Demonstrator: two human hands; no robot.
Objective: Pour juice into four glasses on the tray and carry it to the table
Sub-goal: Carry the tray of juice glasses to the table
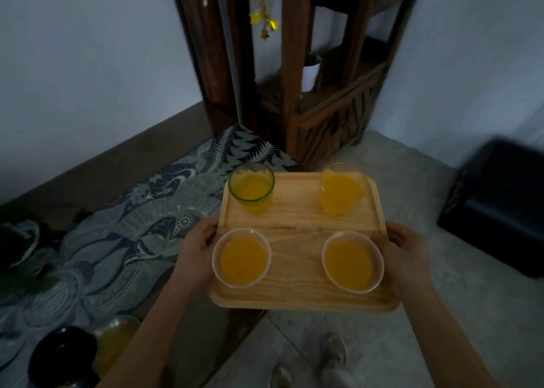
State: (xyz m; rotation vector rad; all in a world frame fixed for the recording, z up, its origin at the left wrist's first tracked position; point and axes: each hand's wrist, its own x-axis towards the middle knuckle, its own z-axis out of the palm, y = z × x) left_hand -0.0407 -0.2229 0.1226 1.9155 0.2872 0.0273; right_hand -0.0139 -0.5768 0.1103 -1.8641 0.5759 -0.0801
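A light wooden tray (297, 220) is held in the air over the grey floor, level. My left hand (195, 248) grips its left edge and my right hand (404, 249) grips its right edge. On the tray stand several glasses of orange juice: a green-rimmed glass (252, 188) at the far left, a clear glass (341, 192) at the far right, a clear glass (242, 258) at the near left and another (351, 262) at the near right.
To the left is a counter with a patterned blue-grey cloth (123, 234), holding a juice container (113, 343), a black bowl (63, 355) and glassware. A wooden shelf unit (326, 99) stands ahead. A dark box (497, 208) sits at the right. My shoes (332, 355) show below.
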